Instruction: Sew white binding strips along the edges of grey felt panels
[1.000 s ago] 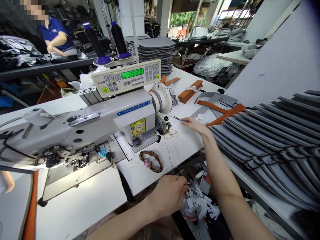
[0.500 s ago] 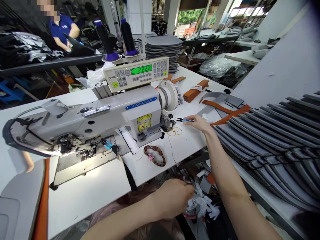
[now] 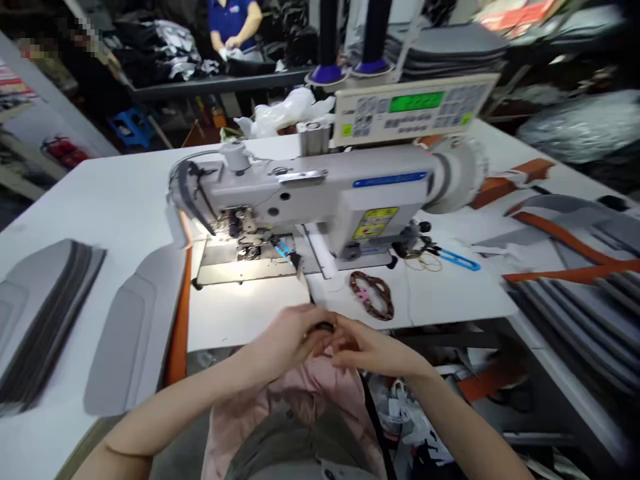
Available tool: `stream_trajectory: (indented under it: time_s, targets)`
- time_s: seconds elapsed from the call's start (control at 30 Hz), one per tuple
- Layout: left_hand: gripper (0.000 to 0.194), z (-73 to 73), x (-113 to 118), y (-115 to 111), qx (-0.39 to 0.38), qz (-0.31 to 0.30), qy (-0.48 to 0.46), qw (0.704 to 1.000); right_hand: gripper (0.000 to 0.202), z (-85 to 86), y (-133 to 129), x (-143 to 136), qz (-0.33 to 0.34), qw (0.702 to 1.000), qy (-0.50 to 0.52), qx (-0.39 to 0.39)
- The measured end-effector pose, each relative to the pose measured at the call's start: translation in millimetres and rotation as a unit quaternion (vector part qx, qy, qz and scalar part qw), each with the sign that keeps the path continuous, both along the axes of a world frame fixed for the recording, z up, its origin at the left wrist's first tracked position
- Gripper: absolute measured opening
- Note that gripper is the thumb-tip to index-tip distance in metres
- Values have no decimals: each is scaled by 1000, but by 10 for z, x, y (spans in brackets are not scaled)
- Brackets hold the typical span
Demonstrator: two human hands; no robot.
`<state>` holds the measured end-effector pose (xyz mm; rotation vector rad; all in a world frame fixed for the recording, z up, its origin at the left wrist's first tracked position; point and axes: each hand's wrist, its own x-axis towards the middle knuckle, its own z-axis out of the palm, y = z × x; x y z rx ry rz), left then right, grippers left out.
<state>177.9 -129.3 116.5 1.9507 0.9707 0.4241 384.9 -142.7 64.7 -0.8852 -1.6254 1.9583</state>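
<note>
Fingers (image 3: 306, 325) of the L hand (image 3: 283, 341) are bent & drawn close round a small dark bit (image 3: 325, 327); R hand (image 3: 373, 350) fingers are half-curled, tips meeting the L's at the same spot. Can't tell if R grips the bit too or just touches.

Pose: forearms come in from lower L & lower R, making a V; hands meet approx. mid-view, by the table's (image 3: 220, 327) front edge, over the pink cloth (image 3: 235, 420) on the lap. L wrist fairly straight, back of hand up; R hand points inward, thumb side toward the person.

Bit: v. small, black, rounded, w/ a curved edge showing; mostly hidden by fingers & a little blurred, so can't tell exact shape. It's btwn the two hands, in front of the sewing m/c (image 3: 320, 190), apart from it.

Nearby on table: brown band (image 3: 385, 300) w/ pink charm, just beyond R hand; blue snips (image 3: 460, 259) farther R, near m/c base. M/c lamp lights the needle end; green screen (image 3: 417, 101) is on, digits blurred. Grey panel (image 3: 135, 333) lies L of m/c, orange strip (image 3: 179, 340) along its edge.
</note>
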Motion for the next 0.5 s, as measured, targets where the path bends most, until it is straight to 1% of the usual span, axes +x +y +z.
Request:
stream_trajectory:
  time_s: [0.03,0.07,0.1,0.13,0.17,0.2,0.27,0.3,0.37,0.4,0.43,0.47,0.5]
  targets:
    - [22,-42,-144,50,-11,46,-21,999,66,-35,11,-203,8,999,20,-32]
    - [20,-93,-289,102,-35,94,-40,994,67,-72,46,-386,-17,999,27,-38]
    - [19,-147,-434,155,-72,138,-59,986,65,-104,97,-549,-60,998,21,-19]
    - [21,-203,-576,205,-123,178,-82,973,61,-130,157,-691,-99,995,0,27]
    - [24,-257,-714,252,-181,210,-107,955,54,-148,221,-813,-125,987,-32,93]
    - [27,-307,-843,294,-241,230,-133,933,46,-160,283,-918,-136,974,-67,170]
    - [29,-388,-1066,359,-352,254,-179,883,32,-176,391,-1089,-122,931,-132,319]
    - [27,-421,-1156,384,-398,261,-197,857,29,-186,437,-1159,-105,907,-160,376]
    - [23,-473,-1294,426,-458,276,-220,816,30,-216,521,-1281,-74,866,-204,450]
    - [23,-494,-1346,449,-471,285,-226,804,31,-236,567,-1335,-59,850,-223,474]
    - [25,-515,-1390,477,-473,291,-228,800,32,-258,621,-1385,-45,835,-240,494]
    - [28,-536,-1431,511,-466,294,-226,803,32,-278,686,-1431,-37,818,-258,512]
    - [29,-558,-1469,553,-445,293,-217,818,32,-297,765,-1477,-32,801,-281,528]
